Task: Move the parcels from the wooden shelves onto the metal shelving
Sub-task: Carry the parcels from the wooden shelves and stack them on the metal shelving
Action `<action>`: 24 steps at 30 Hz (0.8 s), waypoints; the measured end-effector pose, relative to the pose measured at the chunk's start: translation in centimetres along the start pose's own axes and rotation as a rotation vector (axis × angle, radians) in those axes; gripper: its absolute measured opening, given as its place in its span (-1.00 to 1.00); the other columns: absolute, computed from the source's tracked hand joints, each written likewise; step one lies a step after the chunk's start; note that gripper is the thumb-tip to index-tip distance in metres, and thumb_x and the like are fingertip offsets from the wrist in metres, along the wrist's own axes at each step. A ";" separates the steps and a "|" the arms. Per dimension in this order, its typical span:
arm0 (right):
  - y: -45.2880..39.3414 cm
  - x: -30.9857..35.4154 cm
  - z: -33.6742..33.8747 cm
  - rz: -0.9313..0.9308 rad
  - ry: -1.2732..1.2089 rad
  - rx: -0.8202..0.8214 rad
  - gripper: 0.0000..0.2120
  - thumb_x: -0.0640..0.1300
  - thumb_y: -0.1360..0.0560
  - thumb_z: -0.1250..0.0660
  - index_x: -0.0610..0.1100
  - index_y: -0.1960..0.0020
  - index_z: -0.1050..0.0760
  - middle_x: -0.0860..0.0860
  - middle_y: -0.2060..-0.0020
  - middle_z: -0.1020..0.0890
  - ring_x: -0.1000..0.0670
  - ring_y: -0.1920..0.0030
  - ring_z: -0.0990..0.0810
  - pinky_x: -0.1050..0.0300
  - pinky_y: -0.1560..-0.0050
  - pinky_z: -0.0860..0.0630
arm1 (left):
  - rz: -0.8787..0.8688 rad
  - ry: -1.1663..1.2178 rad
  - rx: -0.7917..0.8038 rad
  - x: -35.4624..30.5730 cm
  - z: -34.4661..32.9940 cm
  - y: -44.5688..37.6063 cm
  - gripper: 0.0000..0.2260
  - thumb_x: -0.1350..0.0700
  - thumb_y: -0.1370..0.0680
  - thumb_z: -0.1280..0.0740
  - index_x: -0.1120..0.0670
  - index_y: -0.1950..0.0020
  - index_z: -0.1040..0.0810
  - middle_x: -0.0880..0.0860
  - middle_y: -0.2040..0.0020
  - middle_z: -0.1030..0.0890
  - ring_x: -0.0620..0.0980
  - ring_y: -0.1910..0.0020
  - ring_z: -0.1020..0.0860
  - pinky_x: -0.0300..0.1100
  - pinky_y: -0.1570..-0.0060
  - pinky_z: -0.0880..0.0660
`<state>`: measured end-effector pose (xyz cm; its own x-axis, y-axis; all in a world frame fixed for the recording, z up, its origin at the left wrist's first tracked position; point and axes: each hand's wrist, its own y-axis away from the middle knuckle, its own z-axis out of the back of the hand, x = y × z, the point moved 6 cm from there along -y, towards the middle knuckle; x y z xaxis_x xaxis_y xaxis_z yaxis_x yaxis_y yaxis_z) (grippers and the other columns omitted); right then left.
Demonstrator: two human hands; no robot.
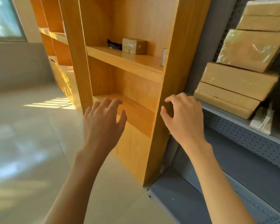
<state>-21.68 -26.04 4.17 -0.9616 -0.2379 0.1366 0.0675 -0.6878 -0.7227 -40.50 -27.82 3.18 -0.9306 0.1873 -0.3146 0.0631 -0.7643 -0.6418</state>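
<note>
Wooden shelves [176,65] fill the middle, with grey metal shelving [242,143] just beside them on the right, where taped brown parcels [236,81] lie stacked and leaning on its upper level. One small parcel [134,46] sits on a wooden shelf, a black object [114,44] touching its left side. Both hands are empty: the left hand [103,123] has loosely spread fingers, the right hand [184,117] has loosely curled ones, grasping nothing.
</note>
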 end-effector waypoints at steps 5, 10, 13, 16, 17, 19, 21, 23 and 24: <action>-5.3 3.0 -5.7 0.038 -0.042 -0.002 -0.79 -0.04 -0.51 -0.35 -0.15 -0.05 -0.58 -0.09 0.07 -0.62 -0.11 0.06 -0.54 0.09 0.09 -0.32 | 0.014 -0.042 -0.030 5.3 -1.7 -5.1 -0.77 0.05 -0.53 -0.36 0.15 -0.10 -0.62 0.13 -0.06 -0.65 0.20 0.01 -0.61 0.08 0.00 -0.51; -11.7 5.8 -11.6 0.048 -0.109 -0.031 -0.81 -0.05 -0.50 -0.37 -0.15 -0.03 -0.59 -0.09 0.06 -0.63 -0.12 0.05 -0.56 0.10 0.09 -0.32 | 0.018 -0.065 -0.027 10.4 -3.9 -11.6 -0.77 0.03 -0.53 -0.35 0.12 -0.11 -0.61 0.11 -0.06 -0.65 0.17 -0.01 -0.60 0.06 0.00 -0.50; -15.7 7.6 -15.0 0.039 -0.134 -0.023 -0.78 -0.03 -0.52 -0.33 -0.14 -0.07 -0.58 -0.08 0.01 -0.62 -0.11 -0.02 -0.54 0.03 0.00 -0.41 | 0.013 -0.082 -0.048 13.4 -4.9 -15.3 -0.77 0.03 -0.52 -0.36 0.11 -0.10 -0.62 0.10 -0.05 -0.65 0.17 -0.01 -0.60 0.06 0.01 -0.51; -18.8 9.7 -18.1 0.044 -0.139 -0.011 -0.76 -0.01 -0.54 -0.30 -0.13 -0.10 -0.57 -0.07 -0.02 -0.62 -0.11 -0.06 -0.52 0.02 -0.05 -0.40 | 0.008 -0.094 -0.052 16.6 -5.8 -18.4 -0.77 0.03 -0.52 -0.36 0.11 -0.11 -0.61 0.10 -0.05 -0.65 0.16 -0.02 -0.61 0.07 0.00 -0.51; -19.6 10.4 -19.0 0.049 -0.134 -0.009 -0.76 -0.01 -0.54 -0.30 -0.13 -0.11 -0.57 -0.07 -0.01 -0.62 -0.11 -0.06 -0.52 0.01 -0.05 -0.40 | 0.008 -0.095 -0.051 17.7 -6.1 -19.4 -0.77 0.02 -0.52 -0.36 0.11 -0.11 -0.61 0.10 -0.05 -0.65 0.16 -0.02 -0.61 0.07 -0.01 -0.51; -21.2 11.7 -21.0 0.053 -0.124 -0.006 -0.77 -0.02 -0.54 -0.30 -0.13 -0.09 -0.58 -0.08 -0.01 -0.62 -0.12 -0.05 -0.52 0.00 -0.05 -0.40 | 0.004 -0.092 -0.047 19.8 -6.8 -21.4 -0.75 0.01 -0.53 -0.34 0.11 -0.12 -0.61 0.10 -0.06 -0.65 0.16 -0.03 -0.61 0.07 -0.02 -0.51; -22.8 13.1 -22.9 0.057 -0.103 -0.014 -0.78 -0.03 -0.53 -0.32 -0.15 -0.08 -0.59 -0.09 0.01 -0.62 -0.13 -0.03 -0.54 -0.01 -0.04 -0.42 | -0.008 -0.081 -0.038 21.9 -7.6 -23.5 -0.73 0.00 -0.53 -0.33 0.11 -0.14 -0.61 0.10 -0.08 -0.64 0.16 -0.04 -0.60 0.07 -0.02 -0.51; -24.3 14.3 -24.9 0.054 -0.074 -0.030 -0.78 -0.04 -0.52 -0.34 -0.15 -0.07 -0.59 -0.10 0.02 -0.63 -0.14 -0.02 -0.55 -0.01 -0.02 -0.44 | -0.027 -0.069 -0.031 24.2 -8.4 -25.8 -0.72 -0.01 -0.54 -0.33 0.11 -0.16 -0.60 0.10 -0.10 -0.64 0.16 -0.05 -0.60 0.06 -0.02 -0.51; -25.0 15.0 -25.9 0.048 -0.059 -0.039 -0.78 -0.04 -0.52 -0.34 -0.16 -0.07 -0.59 -0.10 0.03 -0.63 -0.14 -0.01 -0.55 -0.01 -0.01 -0.44 | -0.036 -0.060 -0.030 25.5 -8.8 -26.9 -0.72 -0.01 -0.54 -0.32 0.11 -0.17 -0.60 0.10 -0.11 -0.64 0.15 -0.06 -0.59 0.05 -0.02 -0.51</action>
<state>-44.63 5.36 6.80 -0.9402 -0.3106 0.1402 0.1015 -0.6479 -0.7549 -62.70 2.97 6.27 -0.9523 0.1759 -0.2492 0.0397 -0.7386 -0.6729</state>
